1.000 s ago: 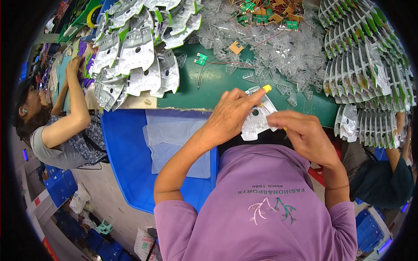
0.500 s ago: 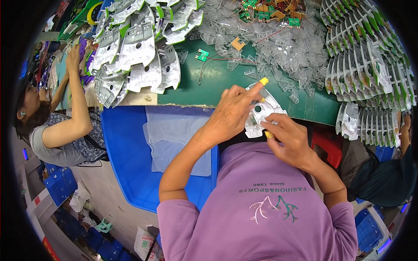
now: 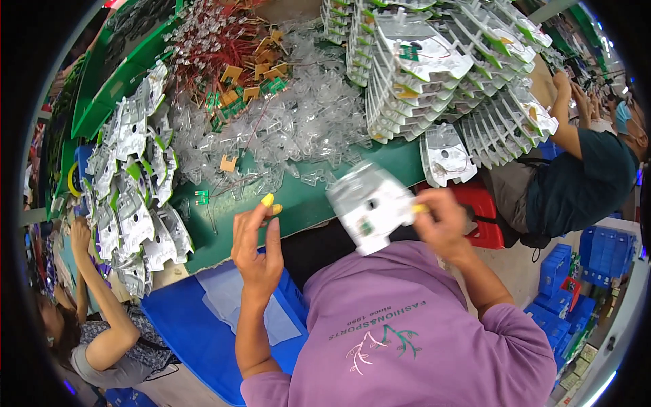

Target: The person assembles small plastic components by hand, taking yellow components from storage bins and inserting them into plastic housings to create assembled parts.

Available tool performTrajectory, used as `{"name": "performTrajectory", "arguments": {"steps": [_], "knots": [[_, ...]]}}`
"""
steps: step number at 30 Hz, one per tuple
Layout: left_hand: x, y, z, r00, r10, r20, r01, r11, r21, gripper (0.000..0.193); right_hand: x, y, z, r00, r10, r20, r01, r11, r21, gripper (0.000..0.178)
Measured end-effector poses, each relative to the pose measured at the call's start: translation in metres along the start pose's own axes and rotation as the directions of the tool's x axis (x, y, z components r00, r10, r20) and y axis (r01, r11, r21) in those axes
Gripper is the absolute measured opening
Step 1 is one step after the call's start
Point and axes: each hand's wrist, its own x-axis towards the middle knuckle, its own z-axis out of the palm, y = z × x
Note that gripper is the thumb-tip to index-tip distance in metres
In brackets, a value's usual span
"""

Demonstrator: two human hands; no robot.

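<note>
My right hand (image 3: 442, 225) grips a white and grey plastic shell (image 3: 352, 197) by its right edge, above my lap at the table's front edge. The shell is smeared by motion; a dark round hole and a small green patch show on it. My left hand (image 3: 256, 252) is raised over the front edge, fingers apart and holding nothing. Yellow finger covers sit on some fingertips of both hands. Near the left hand, a small green circuit board (image 3: 202, 197) with a thin wire lies on the green tabletop (image 3: 298, 203).
Clear plastic pieces (image 3: 291, 122) are heaped mid-table, with orange-brown parts (image 3: 228, 163) and red-wired components (image 3: 203, 41) beyond. Shells are stacked at left (image 3: 129, 210) and right (image 3: 407, 102). A blue bin (image 3: 183, 319) stands below. Co-workers sit on both sides.
My view has turned rightward. My left hand has let go of the shell and opened. My right hand has carried the shell to the right, toward the right-hand stacks.
</note>
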Motion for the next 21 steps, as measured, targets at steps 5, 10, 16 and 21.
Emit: {"name": "performTrajectory", "arguments": {"steps": [5, 10, 16, 21], "knots": [[0.008, 0.004, 0.024, 0.993, -0.033, 0.11, 0.039, 0.997, -0.06, 0.033, 0.006, 0.039, -0.086, 0.904, 0.336, -0.265, -0.287, 0.935, 0.207, 0.016], [-0.003, 0.011, 0.026, 0.98, -0.083, 0.179, 0.098, 0.992, -0.078, 0.031, 0.014, 0.075, -0.081, 0.872, 0.374, -0.317, -0.289, 0.915, 0.283, 0.019], [-0.021, -0.001, 0.022, 0.994, -0.032, 0.109, 0.045, 0.991, -0.125, 0.027, 0.01, 0.049, -0.06, 0.877, 0.0, -0.48, -0.012, 1.0, -0.021, 0.025], [-0.048, 0.002, 0.004, 0.991, -0.107, 0.079, 0.115, 0.987, -0.115, 0.02, 0.068, -0.053, 0.051, 0.901, -0.431, 0.055, 0.431, 0.902, 0.007, 0.024]]}}
